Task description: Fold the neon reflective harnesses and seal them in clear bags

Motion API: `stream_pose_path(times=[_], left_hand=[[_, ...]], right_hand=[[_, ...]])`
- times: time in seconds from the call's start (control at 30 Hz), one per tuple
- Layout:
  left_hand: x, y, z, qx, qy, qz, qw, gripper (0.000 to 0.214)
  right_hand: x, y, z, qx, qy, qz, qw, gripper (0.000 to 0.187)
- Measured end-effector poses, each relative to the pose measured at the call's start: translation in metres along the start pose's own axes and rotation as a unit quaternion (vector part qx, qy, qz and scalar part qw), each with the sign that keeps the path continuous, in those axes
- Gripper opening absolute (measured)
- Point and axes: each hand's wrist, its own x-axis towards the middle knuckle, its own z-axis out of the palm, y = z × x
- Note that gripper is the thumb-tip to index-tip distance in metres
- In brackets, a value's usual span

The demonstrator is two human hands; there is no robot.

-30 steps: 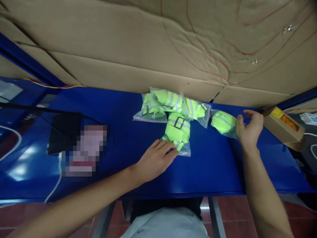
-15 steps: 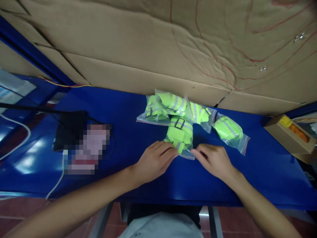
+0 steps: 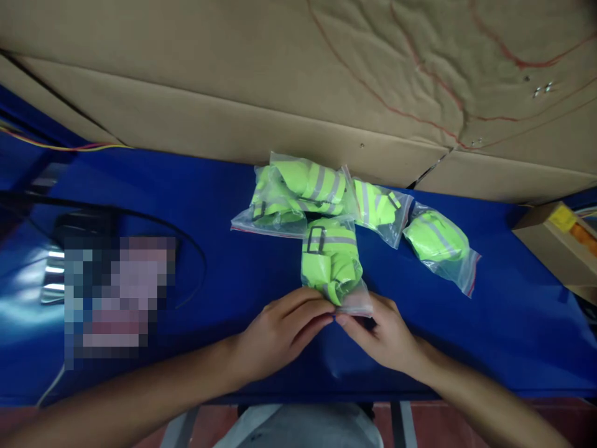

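A clear zip bag (image 3: 357, 303) holds a rolled neon-yellow reflective strap (image 3: 330, 258) with grey stripes and a black buckle. It lies on the blue table in front of me, its zip edge towards me. My left hand (image 3: 289, 326) pinches the left end of that edge, fingers closed. From the right, my right hand (image 3: 385, 336) is closed on the same edge, thumb near the left fingertips and fingers partly under the plastic. Just behind lie more bagged reflective straps (image 3: 310, 186), some overlapping. One bagged strap (image 3: 438, 236) rests apart to the right.
Brown cardboard (image 3: 209, 118) stands along the back of the blue table (image 3: 196, 186). At the right edge is a cardboard box (image 3: 555, 242) with a yellow and orange part. On the left lie a blurred-out pinkish object (image 3: 135, 286) and a black cable (image 3: 186, 236).
My right hand has moved left to the bag's zip edge and now grips it beside my left hand. The bag sits slightly nearer to me. The camera view has shifted a little.
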Motion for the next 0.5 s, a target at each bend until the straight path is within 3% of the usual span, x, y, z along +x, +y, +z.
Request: stream_pose_path(times=[0.27,0.5], left_hand=[[0.0031,-0.0028,-0.0036,0.07,0.025,0.034,0.997,0.02],[0.0076,-0.0025,-0.0053,-0.03,-0.001,-0.008,1.0,0.019]], right_hand=[[0.0016,0.0011,-0.0007,0.009,0.006,-0.027,1.0,0.012],[-0.0008,0.0058,0.0017,-0.022,0.024,-0.058,0.998,0.009]])
